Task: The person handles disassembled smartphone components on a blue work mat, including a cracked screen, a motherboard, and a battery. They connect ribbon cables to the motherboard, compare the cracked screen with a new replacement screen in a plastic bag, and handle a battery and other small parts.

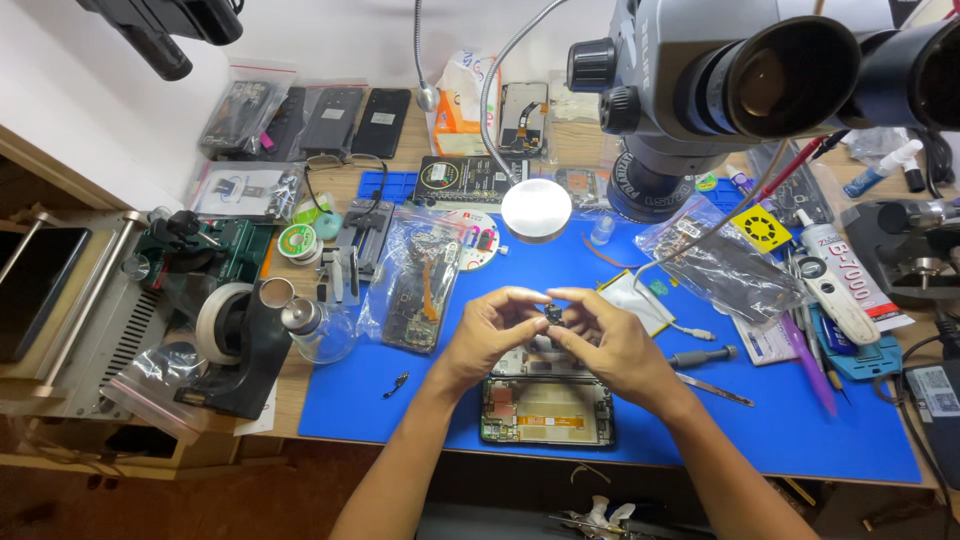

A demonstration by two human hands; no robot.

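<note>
Grip: left hand [487,330] and right hand [610,340] pinch small black component [552,314] | above opened phone [546,410]

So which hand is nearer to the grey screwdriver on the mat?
Right. The right hand is just left of the screwdriver; the left hand is farther left.

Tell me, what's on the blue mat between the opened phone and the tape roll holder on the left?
In the head view, only a small dark part lies on the blue mat between the opened phone and the tape roll holder.
</note>
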